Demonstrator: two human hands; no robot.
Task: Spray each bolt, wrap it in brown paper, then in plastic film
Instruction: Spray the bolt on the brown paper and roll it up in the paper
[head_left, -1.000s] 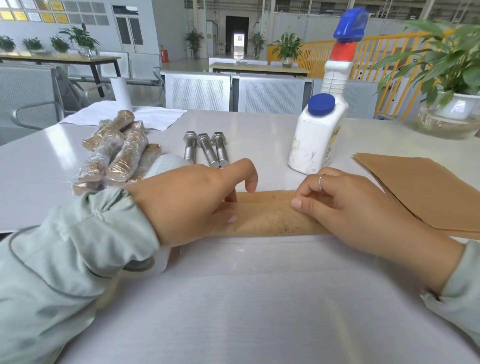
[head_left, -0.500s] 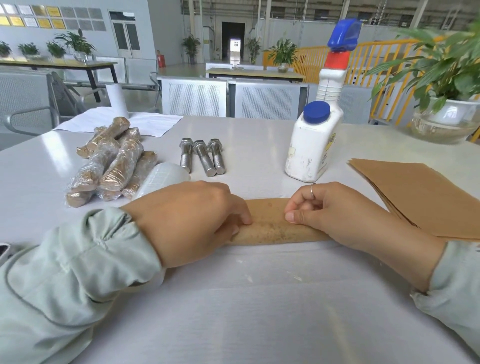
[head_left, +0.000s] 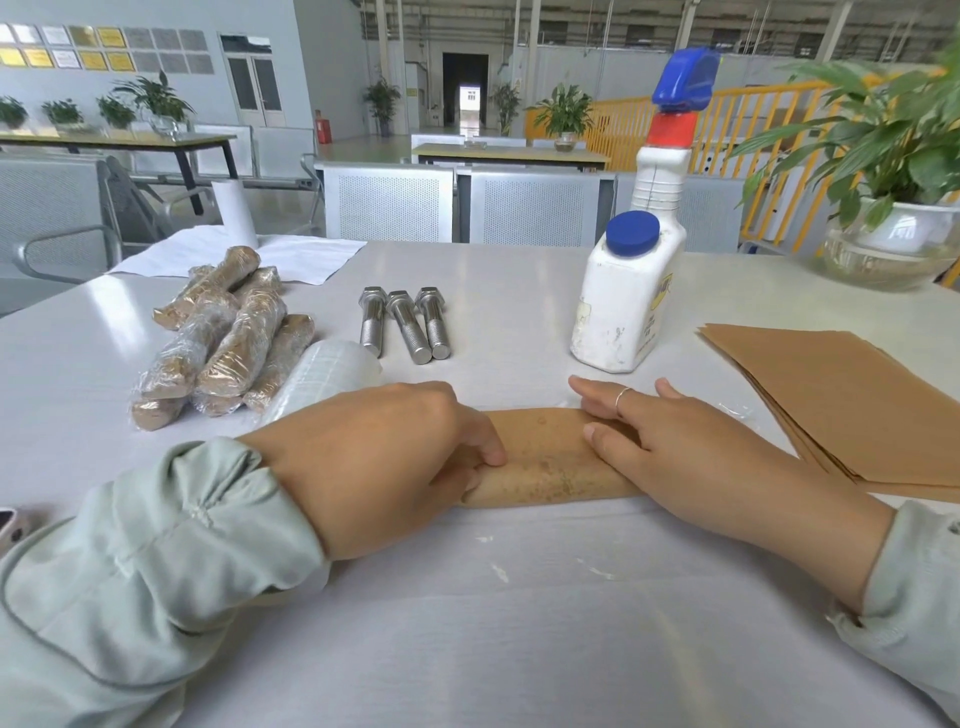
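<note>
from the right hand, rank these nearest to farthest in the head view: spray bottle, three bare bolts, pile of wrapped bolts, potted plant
From the right hand:
1. spray bottle, just beyond the fingertips.
2. three bare bolts, beyond and to the left.
3. pile of wrapped bolts, far left, and potted plant, back right corner: too close to call.

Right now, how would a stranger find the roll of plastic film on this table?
Start at the pile of wrapped bolts on the white table. Just right of it, behind the left hand, lies the roll of plastic film: clear and whitish, unlike its brown neighbours.
</note>
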